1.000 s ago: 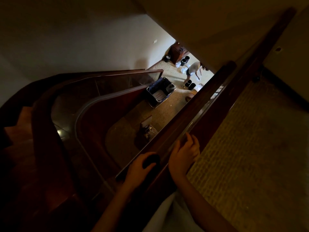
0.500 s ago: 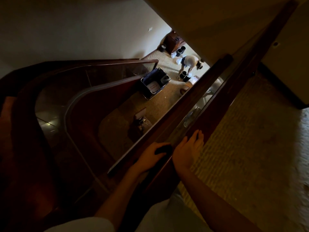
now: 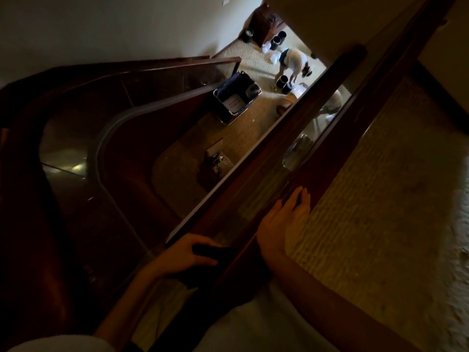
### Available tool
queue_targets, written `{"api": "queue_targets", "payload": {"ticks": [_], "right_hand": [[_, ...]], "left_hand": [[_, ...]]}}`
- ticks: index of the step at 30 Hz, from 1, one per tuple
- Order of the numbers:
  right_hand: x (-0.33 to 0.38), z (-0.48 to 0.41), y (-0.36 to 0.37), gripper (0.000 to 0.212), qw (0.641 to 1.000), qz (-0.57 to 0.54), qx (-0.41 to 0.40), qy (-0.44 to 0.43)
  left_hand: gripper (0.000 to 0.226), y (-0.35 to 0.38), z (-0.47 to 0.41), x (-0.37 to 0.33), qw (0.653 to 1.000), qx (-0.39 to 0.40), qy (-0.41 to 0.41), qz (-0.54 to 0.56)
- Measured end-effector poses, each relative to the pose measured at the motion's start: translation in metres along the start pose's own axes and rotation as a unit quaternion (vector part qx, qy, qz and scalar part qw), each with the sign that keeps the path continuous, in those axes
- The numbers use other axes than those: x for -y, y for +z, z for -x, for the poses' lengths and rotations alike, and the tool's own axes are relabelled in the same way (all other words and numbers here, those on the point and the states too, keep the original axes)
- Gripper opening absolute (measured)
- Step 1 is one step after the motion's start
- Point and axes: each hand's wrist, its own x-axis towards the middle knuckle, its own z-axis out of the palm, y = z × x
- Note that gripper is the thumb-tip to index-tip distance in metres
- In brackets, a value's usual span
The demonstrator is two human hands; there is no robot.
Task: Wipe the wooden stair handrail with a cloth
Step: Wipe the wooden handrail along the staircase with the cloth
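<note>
The dark wooden handrail runs diagonally from the lower left to the upper right, above a glass panel. My left hand grips a dark cloth against the rail near its lower end. My right hand lies with straight fingers on the inner wooden edge of the balustrade, a little farther up and to the right of the cloth. The scene is dim, so the cloth's edges are hard to make out.
Carpeted landing floor spreads to the right. Left of the rail the stairwell drops to a lower floor, where a person bends over dark bins beside a laundry cart. A curved lower banister sweeps round at left.
The view has shifted along the rail. My right hand has slid slightly up the inner edge with its fingers flatter. My left hand keeps the cloth on the rail.
</note>
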Motion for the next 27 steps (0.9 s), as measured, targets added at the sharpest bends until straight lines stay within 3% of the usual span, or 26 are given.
{"api": "queue_targets", "payload": {"ticks": [3, 9, 11, 14, 22, 27], "right_hand": [[0.001, 0.0, 0.002, 0.052, 1.0, -0.008, -0.01, -0.001], [0.001, -0.001, -0.001, 0.053, 0.999, -0.029, 0.018, -0.002], [0.003, -0.001, -0.004, 0.051, 0.999, -0.047, 0.017, -0.011], [0.002, -0.001, -0.006, 0.049, 0.997, -0.078, 0.021, -0.018], [0.0, -0.003, -0.001, 0.051, 0.992, -0.126, 0.014, -0.012], [0.0, -0.002, 0.002, 0.052, 0.991, -0.133, 0.019, -0.015]], "left_hand": [[0.028, 0.006, 0.004, 0.002, 1.0, -0.024, 0.003, -0.003], [0.036, 0.061, -0.067, -0.055, 0.965, -0.17, 0.18, -0.092], [0.039, 0.069, -0.086, -0.072, 0.957, -0.202, 0.193, -0.083], [0.038, 0.066, -0.078, -0.075, 0.968, -0.17, 0.182, 0.026], [0.039, 0.064, 0.034, 0.003, 0.976, -0.154, 0.107, 0.11], [0.039, 0.064, -0.021, -0.027, 0.976, -0.139, 0.136, 0.093]]}}
